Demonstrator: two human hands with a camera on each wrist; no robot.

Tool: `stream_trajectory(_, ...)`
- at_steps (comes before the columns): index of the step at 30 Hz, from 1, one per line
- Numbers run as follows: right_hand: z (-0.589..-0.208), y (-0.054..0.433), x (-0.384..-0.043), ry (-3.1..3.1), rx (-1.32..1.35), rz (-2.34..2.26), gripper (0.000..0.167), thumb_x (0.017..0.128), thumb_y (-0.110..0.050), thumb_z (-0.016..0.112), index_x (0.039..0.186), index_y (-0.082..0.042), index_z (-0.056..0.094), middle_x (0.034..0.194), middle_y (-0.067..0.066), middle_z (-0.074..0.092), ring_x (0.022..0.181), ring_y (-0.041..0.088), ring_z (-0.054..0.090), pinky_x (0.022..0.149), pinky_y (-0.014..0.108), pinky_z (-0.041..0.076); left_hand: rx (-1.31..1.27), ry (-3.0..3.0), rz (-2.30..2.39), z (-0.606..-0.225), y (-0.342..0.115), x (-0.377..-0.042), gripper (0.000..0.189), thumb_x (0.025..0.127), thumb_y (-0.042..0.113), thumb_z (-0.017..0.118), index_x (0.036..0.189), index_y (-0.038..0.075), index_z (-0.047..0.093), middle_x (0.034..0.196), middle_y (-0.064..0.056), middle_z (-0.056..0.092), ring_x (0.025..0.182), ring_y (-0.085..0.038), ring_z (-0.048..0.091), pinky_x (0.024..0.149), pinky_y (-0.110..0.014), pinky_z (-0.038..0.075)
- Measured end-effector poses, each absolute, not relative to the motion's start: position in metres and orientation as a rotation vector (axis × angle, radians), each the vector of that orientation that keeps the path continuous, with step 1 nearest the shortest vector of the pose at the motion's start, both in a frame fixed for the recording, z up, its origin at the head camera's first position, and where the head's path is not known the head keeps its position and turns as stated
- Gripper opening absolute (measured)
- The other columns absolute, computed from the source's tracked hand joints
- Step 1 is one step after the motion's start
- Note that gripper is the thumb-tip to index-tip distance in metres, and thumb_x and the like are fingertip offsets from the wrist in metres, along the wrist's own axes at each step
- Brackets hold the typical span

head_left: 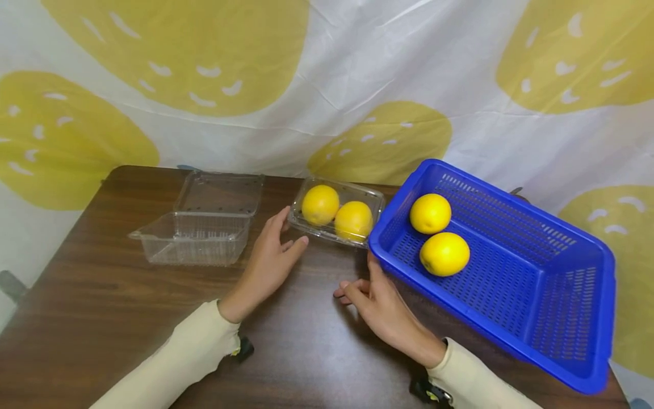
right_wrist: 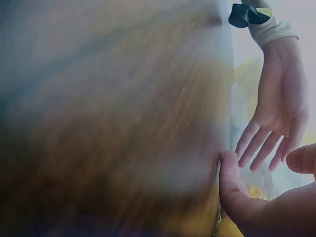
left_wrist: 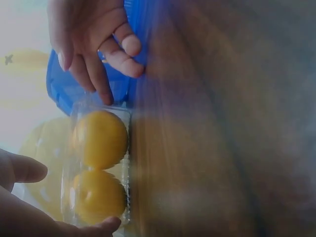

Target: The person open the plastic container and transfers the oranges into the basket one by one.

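Observation:
A clear lidded plastic box (head_left: 375, 200) holding two yellow, lemon-like fruits (head_left: 320, 205) lies near the table's back edge. At its left end is my left hand (head_left: 268, 261), fingers extended and fingertips at the box's side; whether they touch it I cannot tell. My right hand (head_left: 383, 309) is beside the blue basket (head_left: 490, 307), its index finger reaching toward the box's right front corner and the other fingers loosely bent. Neither hand grips anything. In the left wrist view, the fruits (left_wrist: 101, 139) show through the box's plastic, between the two hands.
Two more yellow fruits (head_left: 444, 254) lie in the left part of the basket. On the left, an empty clear plastic box (head_left: 196, 241) stands with its lid (head_left: 219, 193) hinged back. A fruit-printed curtain (head_left: 357, 68) hangs right behind the wooden table (head_left: 306, 341).

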State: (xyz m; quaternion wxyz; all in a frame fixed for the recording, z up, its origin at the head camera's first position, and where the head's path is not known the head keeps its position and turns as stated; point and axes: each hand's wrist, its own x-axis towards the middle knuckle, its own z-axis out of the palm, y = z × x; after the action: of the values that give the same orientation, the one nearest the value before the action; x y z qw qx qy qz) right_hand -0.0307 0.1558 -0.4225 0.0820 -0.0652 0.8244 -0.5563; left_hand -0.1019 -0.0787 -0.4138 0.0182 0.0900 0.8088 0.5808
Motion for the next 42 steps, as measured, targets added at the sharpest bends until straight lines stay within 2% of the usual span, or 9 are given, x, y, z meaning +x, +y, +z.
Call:
stream_trajectory(6, -0.423, 0.158, -0.033, 2.505, -0.217, -1.619, 0.097, 0.111, -0.014, 0.067, 0.176, -0.007, -0.004, 0.1, 0.01, 0.084, 0.092, 0.021, 0.081, 0.065, 0.026, 0.06, 0.233, 2.545, 1.778, -0.415, -0.077, -0.115, 0.075, 0.105, 0.016, 0.071, 0.169, -0.002, 0.036, 0.165, -0.025, 0.048, 0.148, -0.041, 0.055, 0.123, -0.055, 0.047)
stream_trajectory(10, -0.423, 0.16, -0.034, 2.504, -0.231, -1.62, 0.094, 0.111, -0.011, 0.066, 0.176, -0.006, -0.002, 0.103, 0.011, 0.084, 0.094, 0.023, 0.08, 0.067, 0.025, 0.059, 0.215, 2.546, 1.762, -0.415, -0.078, -0.12, 0.076, 0.106, 0.019, 0.07, 0.169, -0.003, 0.034, 0.169, -0.025, 0.044, 0.152, -0.042, 0.051, 0.128, -0.054, 0.041)
stream_trajectory(15, -0.423, 0.161, -0.033, 2.483, -0.234, -1.645, 0.092, 0.109, -0.006, 0.063, 0.177, -0.008, 0.0, 0.109, 0.014, 0.083, 0.095, 0.024, 0.078, 0.066, 0.023, 0.056, 0.197, 2.489, 1.818, -0.415, -0.077, -0.121, 0.077, 0.108, 0.019, 0.068, 0.17, -0.004, 0.03, 0.173, -0.024, 0.039, 0.154, -0.04, 0.048, 0.128, -0.052, 0.041)
stream_trajectory(16, -0.423, 0.161, -0.033, 2.476, -0.238, -1.652, 0.093, 0.109, -0.005, 0.062, 0.177, -0.01, -0.001, 0.114, 0.015, 0.082, 0.095, 0.025, 0.077, 0.066, 0.023, 0.056, 0.192, 2.482, 1.83, -0.416, -0.077, -0.12, 0.077, 0.108, 0.018, 0.068, 0.17, -0.005, 0.029, 0.173, -0.025, 0.038, 0.154, -0.04, 0.048, 0.128, -0.052, 0.041)
stream_trajectory(19, -0.423, 0.16, -0.031, 2.455, -0.251, -1.679, 0.095, 0.108, -0.004, 0.061, 0.177, -0.015, -0.002, 0.144, 0.021, 0.069, 0.097, 0.026, 0.077, 0.068, 0.023, 0.057, 0.171, 2.475, 1.852, -0.416, -0.078, -0.117, 0.077, 0.108, 0.016, 0.067, 0.17, -0.007, 0.028, 0.173, -0.026, 0.037, 0.154, -0.04, 0.048, 0.129, -0.051, 0.04)
stream_trajectory(22, -0.423, 0.16, -0.029, 2.436, -0.26, -1.7, 0.096, 0.107, -0.004, 0.061, 0.178, -0.018, -0.003, 0.171, 0.024, 0.042, 0.099, 0.026, 0.077, 0.069, 0.024, 0.058, 0.143, 2.482, 1.861, -0.417, -0.079, -0.112, 0.076, 0.108, 0.015, 0.066, 0.17, -0.007, 0.028, 0.173, -0.027, 0.038, 0.154, -0.041, 0.049, 0.129, -0.052, 0.04)
stream_trajectory(24, -0.422, 0.159, -0.028, 2.426, -0.253, -1.709, 0.097, 0.107, -0.004, 0.062, 0.178, -0.019, -0.003, 0.178, 0.022, 0.029, 0.1, 0.026, 0.077, 0.068, 0.025, 0.059, 0.123, 2.492, 1.859, -0.417, -0.08, -0.109, 0.075, 0.108, 0.016, 0.065, 0.17, -0.006, 0.03, 0.172, -0.027, 0.039, 0.154, -0.041, 0.049, 0.129, -0.052, 0.04)
stream_trajectory(32, -0.422, 0.157, -0.024, 2.402, -0.192, -1.755, 0.1, 0.108, -0.003, 0.063, 0.178, -0.021, -0.005, 0.183, 0.015, 0.012, 0.099, 0.027, 0.079, 0.068, 0.028, 0.062, 0.104, 2.488, 1.887, -0.42, -0.084, -0.091, 0.072, 0.106, 0.011, 0.064, 0.168, -0.008, 0.032, 0.172, -0.027, 0.039, 0.154, -0.042, 0.048, 0.129, -0.053, 0.039)
stream_trajectory(42, -0.42, 0.156, -0.019, 2.445, -0.181, -1.782, 0.099, 0.104, 0.0, 0.066, 0.178, -0.017, 0.002, 0.182, 0.015, 0.017, 0.091, 0.025, 0.08, 0.063, 0.027, 0.06, 0.06, 2.423, 1.979, -0.42, -0.089, -0.07, 0.07, 0.103, 0.002, 0.065, 0.165, -0.011, 0.036, 0.169, -0.031, 0.042, 0.153, -0.042, 0.049, 0.126, -0.052, 0.043)
